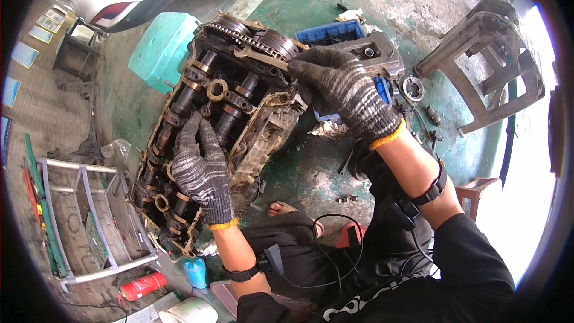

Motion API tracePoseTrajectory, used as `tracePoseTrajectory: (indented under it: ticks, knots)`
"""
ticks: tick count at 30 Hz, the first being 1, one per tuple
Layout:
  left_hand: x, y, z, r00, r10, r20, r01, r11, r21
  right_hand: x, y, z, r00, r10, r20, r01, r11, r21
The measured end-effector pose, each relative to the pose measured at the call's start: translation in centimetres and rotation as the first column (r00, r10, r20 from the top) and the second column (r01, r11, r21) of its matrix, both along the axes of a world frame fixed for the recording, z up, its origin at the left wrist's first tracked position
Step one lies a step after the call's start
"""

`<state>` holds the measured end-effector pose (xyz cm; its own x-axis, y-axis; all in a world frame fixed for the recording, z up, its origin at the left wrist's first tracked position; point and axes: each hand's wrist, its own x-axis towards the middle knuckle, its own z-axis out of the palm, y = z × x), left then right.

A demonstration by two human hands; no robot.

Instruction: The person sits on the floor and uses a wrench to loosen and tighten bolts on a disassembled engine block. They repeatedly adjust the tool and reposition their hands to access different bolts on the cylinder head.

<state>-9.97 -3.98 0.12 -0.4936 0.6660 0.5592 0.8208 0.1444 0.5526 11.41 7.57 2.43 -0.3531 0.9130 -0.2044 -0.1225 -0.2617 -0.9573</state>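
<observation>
A greasy engine cylinder head (263, 134) with exposed camshafts (230, 116) lies tilted before me. My right hand (341, 84), in a grey striped knit glove, is closed round one end of a wrench (261, 57). The wrench's open jaw lies over the top of the head, close to the timing chain (236, 37) and its sprockets (275, 43). Lower on the head, my left hand (203, 167), gloved alike, reaches down between the camshafts. Its stretched fingers touch the part by a bolt (205, 111); its thumb is hidden.
A turquoise box (161, 51) stands behind the engine. To the right are a blue crate (329, 32), a metal cover (382, 54), loose parts (412, 88) and a plastic stool (478, 54). A metal rack (98, 170) and a red fire extinguisher (142, 287) are at left.
</observation>
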Motion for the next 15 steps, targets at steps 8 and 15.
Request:
tracePoseTrajectory:
  ticks: [8,15]
  knots:
    - [-0.4,-0.2,-0.3,0.999,-0.029,-0.02,0.029,0.999,0.028,-2.2,-3.5,-0.2,0.988,-0.001,-0.153,0.006,0.999,0.031]
    - [0.0,0.1,-0.1,0.991,0.009,-0.134,-0.001,0.998,0.057,-6.2,-5.2,-3.7,0.991,-0.13,0.023,0.116,0.943,0.311]
